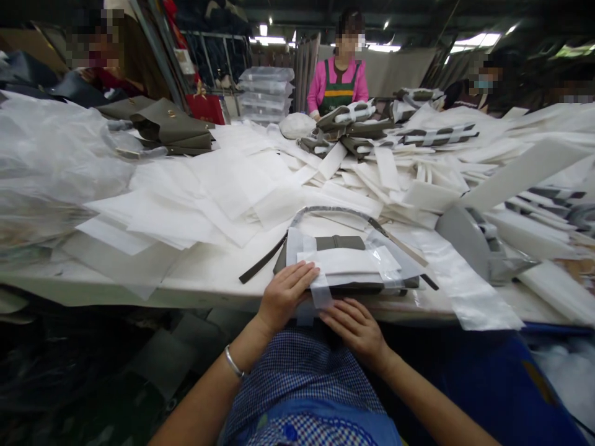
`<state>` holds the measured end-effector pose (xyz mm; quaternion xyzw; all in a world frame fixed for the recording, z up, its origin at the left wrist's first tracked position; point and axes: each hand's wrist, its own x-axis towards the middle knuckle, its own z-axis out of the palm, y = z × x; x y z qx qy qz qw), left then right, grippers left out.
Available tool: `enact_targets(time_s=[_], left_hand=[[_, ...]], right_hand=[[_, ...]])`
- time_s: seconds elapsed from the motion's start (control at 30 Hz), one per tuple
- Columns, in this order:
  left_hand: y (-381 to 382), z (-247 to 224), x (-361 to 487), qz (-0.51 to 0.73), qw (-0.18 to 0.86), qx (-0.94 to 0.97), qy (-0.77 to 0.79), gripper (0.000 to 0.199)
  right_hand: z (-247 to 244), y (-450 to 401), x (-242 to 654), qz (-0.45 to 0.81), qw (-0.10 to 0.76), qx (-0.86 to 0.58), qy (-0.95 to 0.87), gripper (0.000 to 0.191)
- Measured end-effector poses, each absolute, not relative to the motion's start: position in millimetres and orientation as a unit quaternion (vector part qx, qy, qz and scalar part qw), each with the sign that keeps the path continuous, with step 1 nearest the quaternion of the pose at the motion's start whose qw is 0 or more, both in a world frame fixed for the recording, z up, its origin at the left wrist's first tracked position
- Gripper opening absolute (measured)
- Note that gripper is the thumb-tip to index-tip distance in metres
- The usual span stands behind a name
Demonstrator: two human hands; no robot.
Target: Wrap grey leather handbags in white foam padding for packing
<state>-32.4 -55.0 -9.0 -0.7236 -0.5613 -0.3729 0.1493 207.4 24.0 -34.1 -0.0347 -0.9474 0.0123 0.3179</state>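
A dark grey-green handbag [341,243] lies at the table's front edge, partly wrapped in white sheet and translucent film. A white padding strip [346,261] crosses its front. The bag's strap [325,209] arches behind it, wrapped in film along its top. My left hand [289,291] lies with fingers stretched flat on the left end of the padding. Beside it, a translucent strip [320,291] hangs down over the bag's near side. My right hand [356,328] has its fingers extended, fingertips at the lower end of that strip; its thumb is hidden.
Loose white sheets [223,179] cover much of the table [204,275]. Wrapped bags [353,124] are piled farther back, and an unwrapped bag [176,124] lies back left. A film sheet [469,285] overhangs the edge at right. A person [339,80] stands across the table; others are nearby.
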Motion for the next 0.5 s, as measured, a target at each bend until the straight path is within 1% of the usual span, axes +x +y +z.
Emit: enact_targets(time_s=[0.1,0.23,0.37,0.5], left_hand=[[-56,-8,-31,-0.374,0.147,-0.720,-0.566,0.049],[-56,-9,-31,-0.369,0.144,-0.716,-0.574,0.048],[-56,-9,-32,-0.368,0.150,-0.720,-0.569,0.049],[-56,-11,-32,-0.371,0.156,-0.719,-0.567,0.049]], right_hand=[[-59,19,187,-0.021,0.338,-0.045,-0.940,0.045],[-59,19,157,-0.025,0.376,-0.027,-0.926,0.036],[-47,17,147,0.022,0.419,-0.023,-0.907,0.024],[-42,6,155,0.093,0.412,-0.002,-0.906,0.022]])
